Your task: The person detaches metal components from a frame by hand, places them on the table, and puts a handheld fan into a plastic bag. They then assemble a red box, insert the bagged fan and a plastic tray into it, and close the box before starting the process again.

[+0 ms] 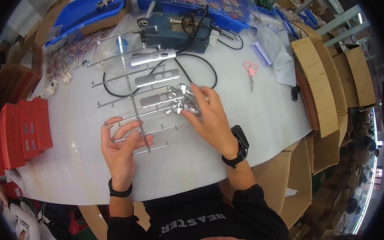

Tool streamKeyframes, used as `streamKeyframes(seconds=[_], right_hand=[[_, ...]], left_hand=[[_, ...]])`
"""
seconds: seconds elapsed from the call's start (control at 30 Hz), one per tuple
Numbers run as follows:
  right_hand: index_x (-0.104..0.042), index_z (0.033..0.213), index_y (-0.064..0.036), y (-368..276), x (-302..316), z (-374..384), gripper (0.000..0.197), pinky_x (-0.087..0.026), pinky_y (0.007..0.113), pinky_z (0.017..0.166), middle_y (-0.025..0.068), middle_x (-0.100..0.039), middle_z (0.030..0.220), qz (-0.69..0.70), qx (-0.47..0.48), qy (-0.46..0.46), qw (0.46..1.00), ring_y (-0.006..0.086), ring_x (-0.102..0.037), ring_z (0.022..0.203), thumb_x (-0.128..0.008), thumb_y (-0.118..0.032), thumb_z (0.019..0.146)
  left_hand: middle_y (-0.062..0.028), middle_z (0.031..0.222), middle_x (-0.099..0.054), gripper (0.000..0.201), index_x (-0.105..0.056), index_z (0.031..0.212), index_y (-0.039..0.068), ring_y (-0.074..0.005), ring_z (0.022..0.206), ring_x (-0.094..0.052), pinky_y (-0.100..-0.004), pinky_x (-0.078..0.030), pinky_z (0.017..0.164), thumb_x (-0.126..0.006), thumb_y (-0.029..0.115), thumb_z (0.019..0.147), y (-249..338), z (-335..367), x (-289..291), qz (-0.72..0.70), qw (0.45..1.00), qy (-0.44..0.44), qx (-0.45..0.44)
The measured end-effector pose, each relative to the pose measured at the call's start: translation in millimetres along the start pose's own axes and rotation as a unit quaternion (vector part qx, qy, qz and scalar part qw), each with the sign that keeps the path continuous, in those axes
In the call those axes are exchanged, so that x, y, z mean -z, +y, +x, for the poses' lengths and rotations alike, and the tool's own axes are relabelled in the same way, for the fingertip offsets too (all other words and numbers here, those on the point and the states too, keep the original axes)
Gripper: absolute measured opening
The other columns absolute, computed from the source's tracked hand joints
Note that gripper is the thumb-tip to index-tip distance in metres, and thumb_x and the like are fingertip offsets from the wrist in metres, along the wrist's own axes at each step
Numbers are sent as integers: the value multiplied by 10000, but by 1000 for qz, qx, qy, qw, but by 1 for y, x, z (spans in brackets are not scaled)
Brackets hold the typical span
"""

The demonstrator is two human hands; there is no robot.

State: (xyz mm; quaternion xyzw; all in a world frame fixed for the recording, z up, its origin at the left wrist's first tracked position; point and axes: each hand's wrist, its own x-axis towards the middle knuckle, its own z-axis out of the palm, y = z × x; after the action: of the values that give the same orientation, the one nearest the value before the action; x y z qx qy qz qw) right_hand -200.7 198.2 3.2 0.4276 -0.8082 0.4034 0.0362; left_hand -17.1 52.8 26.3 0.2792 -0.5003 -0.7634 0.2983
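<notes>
My left hand (120,153) is closed round the lower end of a silver branched sprue frame (129,86), a long stem with thin side arms. Three flat silver covers with rounded cutouts sit along its right side: a top cover (146,58), a middle cover (148,80) and a lower cover (151,100). On the lower arms, nearest my wrist, no covers show. My right hand (214,125), wearing a black watch, grips a cluster of loose silver covers (186,100) between thumb and fingers. This cluster overlaps the right end of the lower cover; whether they touch, I cannot tell.
Pink scissors (251,70) lie to the right, near a purple-white box (262,54). Behind the frame stands a blue-green machine (169,35) with a black cable (215,70). Red boxes (36,125) line the left edge; cardboard cartons (314,75) stand right. Blue trays (80,21) sit at the back.
</notes>
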Motion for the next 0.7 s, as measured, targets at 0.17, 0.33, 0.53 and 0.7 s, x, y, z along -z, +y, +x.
streamKeyframes(seconds=[0.17, 0.33, 0.53, 0.7], right_hand=[[-678, 1160, 35, 3, 2, -12, 295, -504, 284, 748, 80, -619, 1157, 419, -182, -55, 888, 114, -592, 912, -686, -177, 955], [-714, 1096, 21, -15, 27, 1, 274, -503, 260, 720, 57, -659, 1089, 372, -334, -251, 829, 111, -600, 861, -715, -203, 938], [-734, 1047, 8, -12, 20, -15, 243, -468, 220, 663, 1, -672, 854, 430, -143, -183, 873, 74, -580, 725, -732, -198, 918], [-732, 1045, 5, -17, 21, -22, 224, -458, 216, 681, -3, -660, 817, 529, -268, -194, 782, 70, -572, 738, -744, -163, 897]], left_hand=[[-227, 1080, -681, 392, -387, 1234, 21, -306, 795, -733, -385, -635, 693, -579, -68, 904, -3, 1, 2, 23, 996, -65, 49], [-233, 1030, -698, 349, -405, 1172, 11, -327, 818, -735, -397, -639, 721, -602, -81, 898, -7, -4, -1, 61, 984, -135, 96], [-245, 987, -706, 327, -397, 1136, 40, -301, 764, -728, -376, -626, 643, -585, -78, 897, -13, 5, 7, 24, 980, -120, 158], [-240, 986, -712, 301, -461, 1173, 0, -327, 834, -736, -393, -638, 724, -589, -83, 913, -16, -1, 7, -102, 952, -209, 199]])
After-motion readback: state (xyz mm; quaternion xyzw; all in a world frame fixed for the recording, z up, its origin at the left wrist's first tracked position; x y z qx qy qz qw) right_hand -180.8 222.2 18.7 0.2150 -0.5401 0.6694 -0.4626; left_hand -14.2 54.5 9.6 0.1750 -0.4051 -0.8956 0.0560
